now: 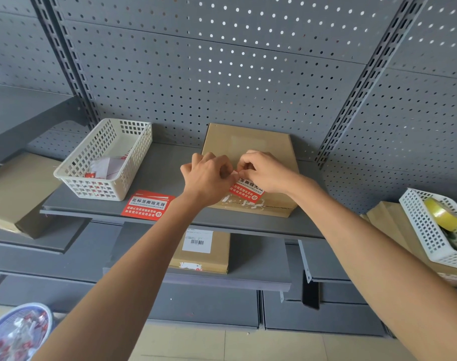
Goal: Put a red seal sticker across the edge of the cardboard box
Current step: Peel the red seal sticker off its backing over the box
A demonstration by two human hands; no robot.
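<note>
A flat cardboard box point(251, 144) lies on the grey shelf point(165, 175), with torn sticker remains along its front edge. Over the box's near half, my left hand point(209, 175) and my right hand point(264, 170) meet and both pinch the upper edge of a red seal sticker point(245, 191) with white Chinese print. The sticker hangs down just above the box top, partly hidden by my fingers. Whether it touches the cardboard I cannot tell. A second red seal sticker point(148, 205) lies flat on the shelf to the left of the box.
A white plastic basket point(106, 157) with paper scraps stands at the left on the shelf. Another white basket point(441, 227) with a yellow tape roll point(442, 213) sits at the right. A labelled box point(201, 251) lies on the lower shelf. Pegboard point(235, 61) backs the shelves.
</note>
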